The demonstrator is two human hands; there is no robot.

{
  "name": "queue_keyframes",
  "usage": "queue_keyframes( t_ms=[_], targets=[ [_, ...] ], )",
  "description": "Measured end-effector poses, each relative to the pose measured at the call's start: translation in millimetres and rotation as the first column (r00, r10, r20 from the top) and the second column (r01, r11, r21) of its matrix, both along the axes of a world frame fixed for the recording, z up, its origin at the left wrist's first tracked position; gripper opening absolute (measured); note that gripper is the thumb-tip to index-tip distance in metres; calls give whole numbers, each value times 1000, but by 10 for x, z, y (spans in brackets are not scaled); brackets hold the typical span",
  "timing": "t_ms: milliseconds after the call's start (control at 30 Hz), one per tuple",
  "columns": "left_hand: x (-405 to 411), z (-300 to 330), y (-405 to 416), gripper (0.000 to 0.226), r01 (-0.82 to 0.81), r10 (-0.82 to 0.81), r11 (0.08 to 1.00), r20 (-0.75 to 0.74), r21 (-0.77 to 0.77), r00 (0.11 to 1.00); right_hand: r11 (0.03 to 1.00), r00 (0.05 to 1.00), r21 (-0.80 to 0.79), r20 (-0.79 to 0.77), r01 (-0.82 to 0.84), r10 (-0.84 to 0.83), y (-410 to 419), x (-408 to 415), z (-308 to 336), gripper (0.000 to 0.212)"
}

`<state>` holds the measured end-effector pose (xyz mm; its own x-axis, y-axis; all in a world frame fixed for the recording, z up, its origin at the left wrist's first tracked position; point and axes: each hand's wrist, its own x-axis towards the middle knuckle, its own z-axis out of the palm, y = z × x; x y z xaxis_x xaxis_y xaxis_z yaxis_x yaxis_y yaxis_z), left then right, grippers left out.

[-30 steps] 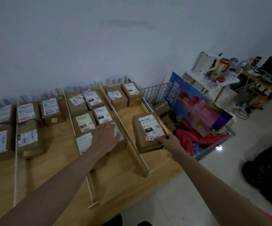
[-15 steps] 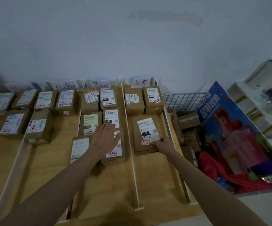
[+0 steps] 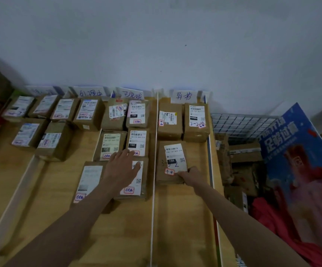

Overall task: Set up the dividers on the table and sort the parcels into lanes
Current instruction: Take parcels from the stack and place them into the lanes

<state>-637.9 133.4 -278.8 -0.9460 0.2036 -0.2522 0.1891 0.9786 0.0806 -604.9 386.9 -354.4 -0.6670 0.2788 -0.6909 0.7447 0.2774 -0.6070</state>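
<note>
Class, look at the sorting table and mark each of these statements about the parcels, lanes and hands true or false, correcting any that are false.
1. The right hand grips the near edge of a parcel in the rightmost lane. True.
2. The rightmost lane holds five parcels. False: it holds three, two at the back and one nearer.
3. The left hand lies flat on a parcel in the lane left of the white divider. True.
4. The wire basket stands to the left of the table. False: it stands to the right.
5. Handwritten lane signs stand at the back against the wall. True.
</note>
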Motion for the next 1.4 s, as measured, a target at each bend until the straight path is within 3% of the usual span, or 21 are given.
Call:
queue_keyframes(
  t_ms=[800,967,1133,1267,1400],
  targets=[
    [-151,-131,-25,57,-9,9,999,-5,-44,1000,1000,1000,3,5,-17,17,-10,-317,-99,43],
    [-167,0,-48,54,20,-21,998,-16,-59,1000,989,995,129,-72,-65,75,24,-380,259,48],
    [-149,310,-168,49,1,-5,998,-61,-62,998,878,912,434,-247,-199,329,-56,-405,825,40],
    [-35,605,-462,52,-33,28,999,-138,-38,990,692,783,665,-259,-280,565,-413,-283,1370,42],
    [201,875,-986,54,-54,45,998,-181,-43,982,589,677,758,-280,-280,681,-993,-121,1669,47]
  ],
)
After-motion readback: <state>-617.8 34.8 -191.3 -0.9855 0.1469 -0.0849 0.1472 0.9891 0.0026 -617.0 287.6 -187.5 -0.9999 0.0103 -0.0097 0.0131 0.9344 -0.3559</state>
